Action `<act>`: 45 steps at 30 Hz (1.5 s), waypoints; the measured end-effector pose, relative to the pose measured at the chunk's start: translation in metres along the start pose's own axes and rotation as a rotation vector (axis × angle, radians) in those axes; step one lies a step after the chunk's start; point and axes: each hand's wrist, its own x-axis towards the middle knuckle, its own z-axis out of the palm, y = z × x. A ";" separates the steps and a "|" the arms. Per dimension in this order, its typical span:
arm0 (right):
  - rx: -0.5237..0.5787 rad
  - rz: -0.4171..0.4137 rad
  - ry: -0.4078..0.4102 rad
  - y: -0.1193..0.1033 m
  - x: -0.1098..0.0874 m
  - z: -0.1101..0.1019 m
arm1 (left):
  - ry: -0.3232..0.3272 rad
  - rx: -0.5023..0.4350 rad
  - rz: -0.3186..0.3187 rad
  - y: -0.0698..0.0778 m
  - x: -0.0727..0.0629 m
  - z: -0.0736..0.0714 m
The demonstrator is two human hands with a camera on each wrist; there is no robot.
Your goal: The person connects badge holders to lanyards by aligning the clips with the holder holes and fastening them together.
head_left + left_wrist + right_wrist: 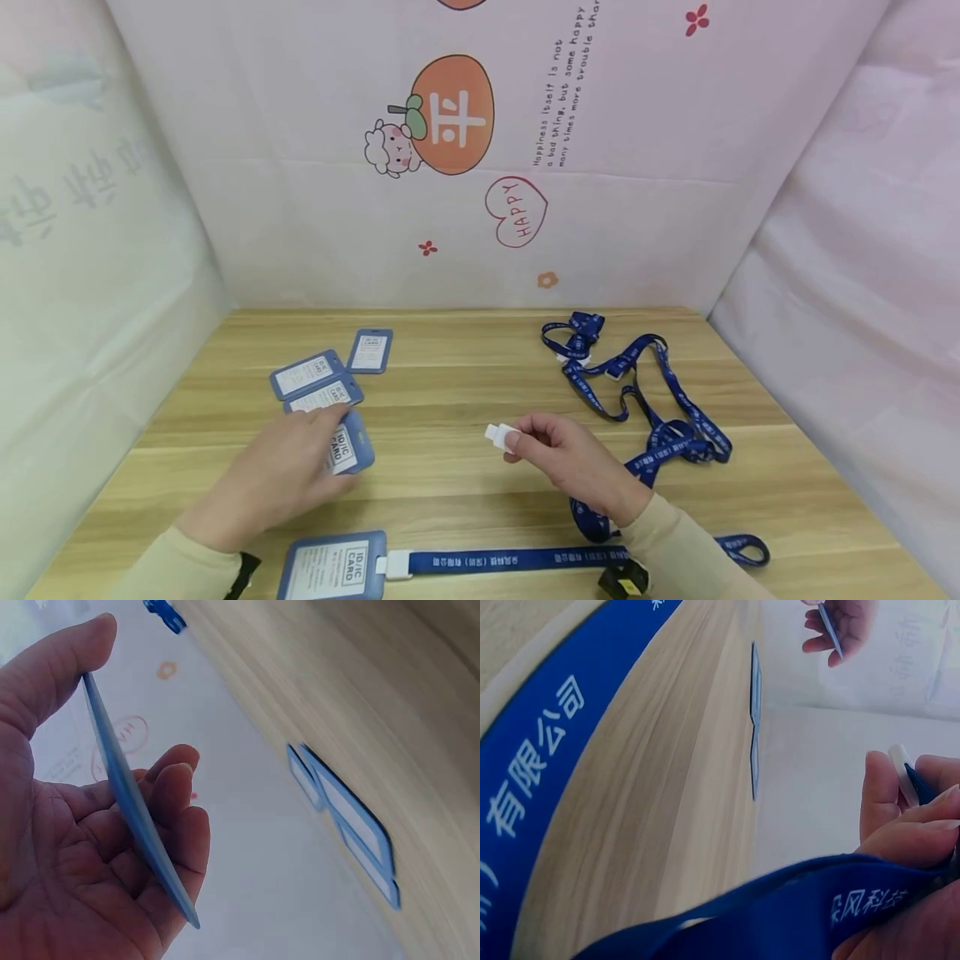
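My left hand [273,462] holds a blue ID card holder [354,446] with a white card in it, raised off the table. In the left wrist view the card holder [133,802] appears edge-on, between the thumb and the curled fingers. To the right, my right hand [573,462] pinches the white plastic clip [501,436] of a blue lanyard between thumb and fingers. The lanyard's strap [780,907], printed with white characters, runs from this hand in the right wrist view. The clip and the held card holder are apart.
Three more card holders [303,375] lie at the back left. A heap of blue lanyards [678,446] spreads over the right side. Along the front edge lies another card holder [288,575], joined by a white clip to a straight blue strap [517,559]. White printed cloth [637,242] surrounds the table.
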 end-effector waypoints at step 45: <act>-0.013 -0.065 -0.052 -0.010 0.004 0.015 | 0.029 0.034 0.206 0.064 0.017 0.010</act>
